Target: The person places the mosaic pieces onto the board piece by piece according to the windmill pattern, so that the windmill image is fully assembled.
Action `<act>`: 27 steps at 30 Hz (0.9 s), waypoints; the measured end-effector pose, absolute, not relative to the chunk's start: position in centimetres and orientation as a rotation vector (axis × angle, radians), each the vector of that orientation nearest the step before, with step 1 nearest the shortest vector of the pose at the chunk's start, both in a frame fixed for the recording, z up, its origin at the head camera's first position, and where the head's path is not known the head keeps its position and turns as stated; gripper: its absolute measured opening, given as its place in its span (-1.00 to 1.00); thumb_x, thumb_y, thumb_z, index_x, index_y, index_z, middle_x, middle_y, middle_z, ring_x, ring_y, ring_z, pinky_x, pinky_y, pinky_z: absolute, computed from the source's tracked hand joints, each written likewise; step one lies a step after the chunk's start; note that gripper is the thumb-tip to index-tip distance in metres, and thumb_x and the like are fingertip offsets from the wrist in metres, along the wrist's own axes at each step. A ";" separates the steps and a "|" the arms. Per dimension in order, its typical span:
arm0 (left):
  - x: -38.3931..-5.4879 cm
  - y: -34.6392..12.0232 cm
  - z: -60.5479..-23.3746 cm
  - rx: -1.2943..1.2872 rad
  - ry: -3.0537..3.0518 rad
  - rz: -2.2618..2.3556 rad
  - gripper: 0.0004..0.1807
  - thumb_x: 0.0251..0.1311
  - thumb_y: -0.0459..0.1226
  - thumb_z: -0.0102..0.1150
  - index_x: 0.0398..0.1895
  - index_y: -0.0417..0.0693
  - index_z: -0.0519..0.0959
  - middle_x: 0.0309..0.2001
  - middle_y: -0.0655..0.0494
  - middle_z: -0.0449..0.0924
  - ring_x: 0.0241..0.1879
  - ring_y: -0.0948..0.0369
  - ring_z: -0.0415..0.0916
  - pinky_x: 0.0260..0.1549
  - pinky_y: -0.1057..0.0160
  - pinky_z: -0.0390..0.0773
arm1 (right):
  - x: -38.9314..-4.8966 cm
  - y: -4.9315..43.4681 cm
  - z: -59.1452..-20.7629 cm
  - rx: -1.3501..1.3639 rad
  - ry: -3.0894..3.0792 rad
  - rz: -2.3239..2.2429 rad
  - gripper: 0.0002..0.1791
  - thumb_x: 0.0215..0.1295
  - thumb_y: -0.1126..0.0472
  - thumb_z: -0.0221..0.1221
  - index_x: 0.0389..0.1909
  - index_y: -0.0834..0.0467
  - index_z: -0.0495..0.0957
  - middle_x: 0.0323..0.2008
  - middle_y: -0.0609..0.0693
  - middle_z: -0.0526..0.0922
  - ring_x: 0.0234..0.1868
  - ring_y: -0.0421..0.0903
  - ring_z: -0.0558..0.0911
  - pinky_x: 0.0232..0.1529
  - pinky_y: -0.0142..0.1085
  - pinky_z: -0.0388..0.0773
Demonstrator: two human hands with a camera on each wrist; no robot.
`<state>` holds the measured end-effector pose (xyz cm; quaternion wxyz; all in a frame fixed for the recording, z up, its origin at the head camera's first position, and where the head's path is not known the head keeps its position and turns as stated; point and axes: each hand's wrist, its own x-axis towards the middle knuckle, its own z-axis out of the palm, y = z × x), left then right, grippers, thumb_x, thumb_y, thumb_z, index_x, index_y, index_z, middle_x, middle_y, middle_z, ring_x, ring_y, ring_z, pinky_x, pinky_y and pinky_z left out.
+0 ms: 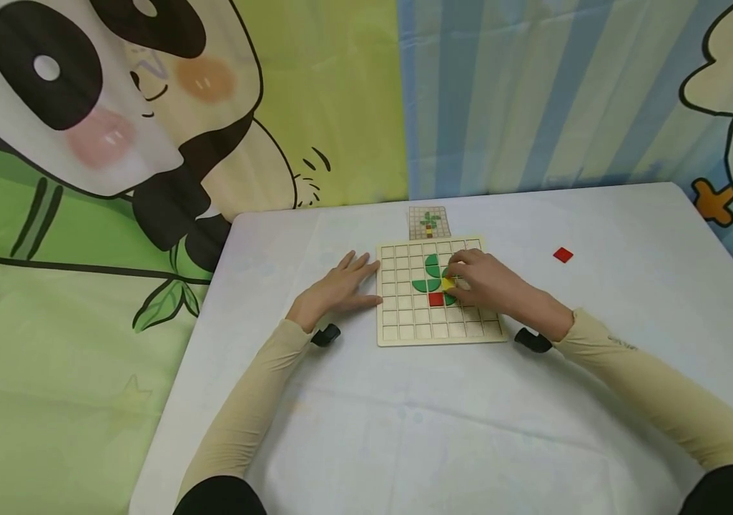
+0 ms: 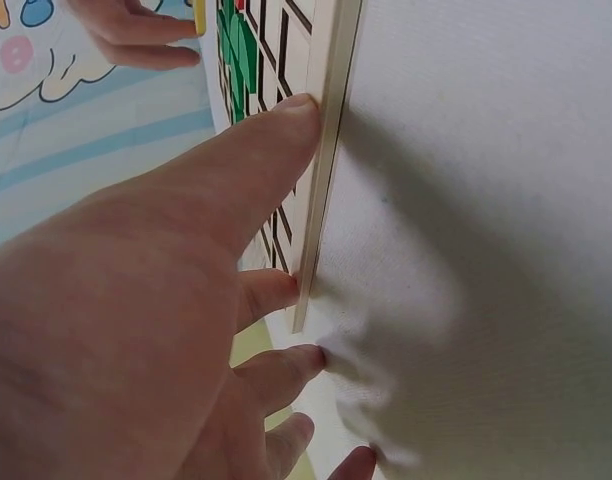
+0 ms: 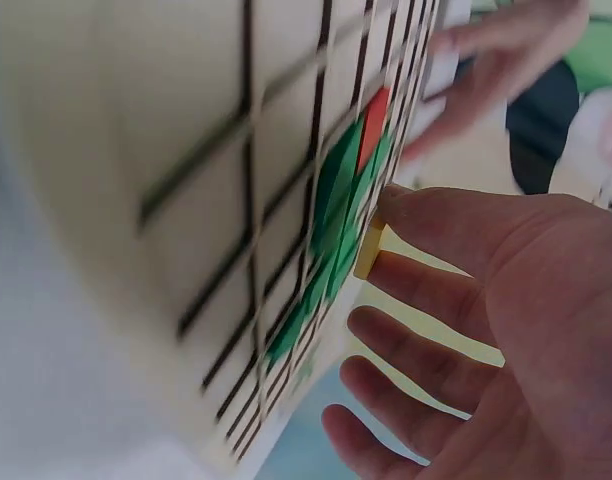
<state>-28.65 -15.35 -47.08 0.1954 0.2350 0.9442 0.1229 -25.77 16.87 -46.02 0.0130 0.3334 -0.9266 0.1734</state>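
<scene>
A pale wooden grid board [image 1: 405,323] lies on the white table. My left hand [image 1: 339,287] rests at its left edge, fingers spread; the thumb [image 2: 291,120] touches the rim in the left wrist view. Over the middle of the board, my right hand [image 1: 491,282] pinches a yellow square tile [image 3: 371,252] between thumb and index finger, its other fingers loosely bent. Around that tile sit several green rounded pieces [image 1: 432,266], some partly hidden by the right hand. A red square tile [image 1: 436,300] lies in a cell just below them.
Beyond the board's far edge lies a small pattern card [image 1: 417,223] showing a green, red and yellow figure on a grid. Another red tile [image 1: 562,254] lies loose on the table [image 1: 366,429] to the right. A cartoon-printed cloth [image 1: 340,107] hangs behind.
</scene>
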 end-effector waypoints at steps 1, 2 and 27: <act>-28.7 -15.3 -47.1 0.658 2.647 0.345 -0.05 0.31 0.26 0.11 0.63 0.17 -0.01 0.65 0.02 -0.21 0.64 -0.04 -0.46 0.56 -0.15 -0.09 | -25.4 16.5 -46.0 1.069 -2.864 0.528 -0.72 0.22 0.15 0.41 -0.11 0.20 0.69 0.03 0.19 0.62 0.12 0.20 0.57 0.11 0.08 0.55; -28.7 -15.3 -47.1 0.657 2.648 0.346 -0.05 0.30 0.27 0.10 0.64 0.18 -0.02 0.65 0.03 -0.22 0.64 -0.04 -0.46 0.56 -0.15 -0.09 | -25.0 16.1 -46.1 1.095 -2.844 0.516 -0.72 0.21 0.15 0.42 -0.12 0.20 0.69 0.03 0.19 0.62 0.12 0.21 0.57 0.12 0.08 0.55; -28.8 -15.5 -47.3 0.670 2.648 0.355 -0.05 0.31 0.26 0.10 0.63 0.15 0.00 0.65 0.00 -0.20 0.63 -0.07 -0.44 0.55 -0.17 -0.08 | -21.7 14.6 -47.5 1.159 -2.770 0.529 -0.83 0.22 0.18 0.39 -0.22 0.13 0.68 0.02 0.09 0.62 0.12 0.10 0.55 0.15 0.00 0.51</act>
